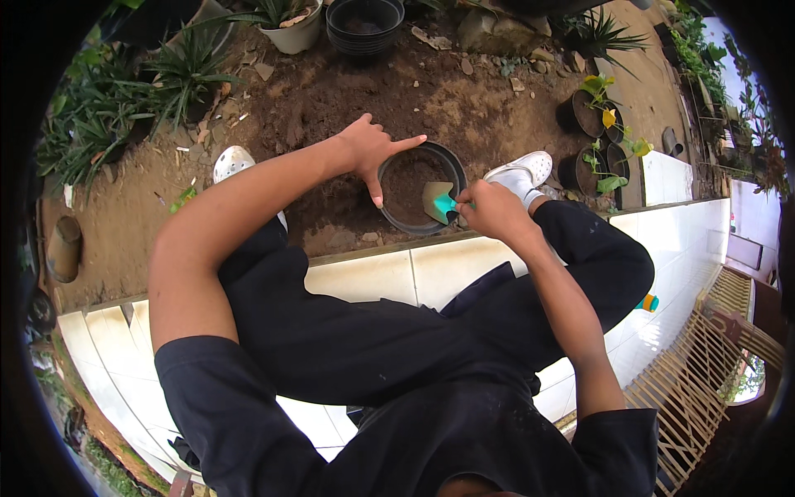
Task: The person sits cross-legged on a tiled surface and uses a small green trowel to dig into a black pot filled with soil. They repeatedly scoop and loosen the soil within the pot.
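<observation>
Between my feet stands a round black plant pot point(457, 166) with brown soil point(408, 180) in it. My left hand point(370, 151) is at the pot's left side, thumb and forefinger stretched wide apart along its rim; the other fingers are partly hidden. On the right, my right hand point(494, 209) is closed around the handle of a small hand trowel point(436, 200) with a teal neck. The trowel's blade lies inside the pot, over the soil near the right wall. My fingers cover most of the handle.
Stacked black pots point(364, 29) and a white pot point(296, 35) stand at the far side. Potted yellow-flowered plants point(586, 116) are to the right, spiky plants point(178, 83) to the left. Loose dirt point(331, 99) surrounds the pot; a white tiled ledge point(364, 280) runs beneath me.
</observation>
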A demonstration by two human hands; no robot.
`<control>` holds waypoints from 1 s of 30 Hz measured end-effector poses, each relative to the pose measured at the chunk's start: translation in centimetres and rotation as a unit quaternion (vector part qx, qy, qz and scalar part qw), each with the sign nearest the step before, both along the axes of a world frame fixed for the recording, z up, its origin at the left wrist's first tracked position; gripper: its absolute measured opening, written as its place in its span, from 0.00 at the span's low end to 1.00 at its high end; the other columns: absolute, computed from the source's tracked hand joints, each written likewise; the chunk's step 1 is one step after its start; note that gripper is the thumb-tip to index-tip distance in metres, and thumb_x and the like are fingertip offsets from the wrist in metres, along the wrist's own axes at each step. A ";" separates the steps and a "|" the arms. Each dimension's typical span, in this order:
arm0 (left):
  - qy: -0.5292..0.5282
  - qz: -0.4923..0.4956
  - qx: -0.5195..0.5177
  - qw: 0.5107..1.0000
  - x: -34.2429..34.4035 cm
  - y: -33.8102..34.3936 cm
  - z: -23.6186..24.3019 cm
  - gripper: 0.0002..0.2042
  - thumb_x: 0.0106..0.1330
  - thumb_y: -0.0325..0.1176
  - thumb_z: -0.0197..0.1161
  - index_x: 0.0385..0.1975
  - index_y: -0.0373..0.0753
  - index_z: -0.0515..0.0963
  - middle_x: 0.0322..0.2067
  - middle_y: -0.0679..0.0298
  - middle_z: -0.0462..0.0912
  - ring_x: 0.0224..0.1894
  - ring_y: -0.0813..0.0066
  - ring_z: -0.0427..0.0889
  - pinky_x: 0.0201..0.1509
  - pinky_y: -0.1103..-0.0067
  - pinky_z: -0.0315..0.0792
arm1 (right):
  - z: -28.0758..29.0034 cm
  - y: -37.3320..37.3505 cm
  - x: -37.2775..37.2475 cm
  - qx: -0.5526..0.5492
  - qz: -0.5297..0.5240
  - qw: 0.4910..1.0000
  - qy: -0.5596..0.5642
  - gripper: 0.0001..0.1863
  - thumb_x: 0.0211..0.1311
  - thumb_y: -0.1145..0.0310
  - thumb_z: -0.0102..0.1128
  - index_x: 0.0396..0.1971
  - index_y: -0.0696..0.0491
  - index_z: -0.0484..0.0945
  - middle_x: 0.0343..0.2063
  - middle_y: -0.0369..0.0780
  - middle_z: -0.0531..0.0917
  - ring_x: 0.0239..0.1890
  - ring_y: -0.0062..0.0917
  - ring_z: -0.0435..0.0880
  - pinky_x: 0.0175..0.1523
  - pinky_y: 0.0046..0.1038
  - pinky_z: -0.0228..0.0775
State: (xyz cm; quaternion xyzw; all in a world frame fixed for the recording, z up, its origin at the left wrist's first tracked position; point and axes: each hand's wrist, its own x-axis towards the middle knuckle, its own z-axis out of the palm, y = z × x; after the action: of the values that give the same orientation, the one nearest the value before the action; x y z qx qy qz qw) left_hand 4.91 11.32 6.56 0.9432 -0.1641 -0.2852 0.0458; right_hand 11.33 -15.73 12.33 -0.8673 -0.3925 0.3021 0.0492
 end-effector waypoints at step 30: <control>0.003 0.002 0.001 1.000 -0.1 -0.1 0.2 0.74 0.32 0.73 0.77 0.80 0.61 0.35 0.44 0.58 0.87 0.53 0.58 0.82 0.60 0.63 0.63 | -0.3 0.2 -2.8 -0.042 0.072 0.991 -0.101 0.12 0.59 0.66 0.66 0.42 0.51 0.89 0.28 0.49 0.87 0.34 0.43 0.88 0.43 0.44 0.80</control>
State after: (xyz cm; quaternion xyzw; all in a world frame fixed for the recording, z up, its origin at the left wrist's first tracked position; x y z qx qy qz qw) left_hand 4.79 11.20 6.76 0.9426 -0.1616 -0.2885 0.0461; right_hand 8.54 -15.56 12.01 -0.8642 -0.4437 0.2320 -0.0486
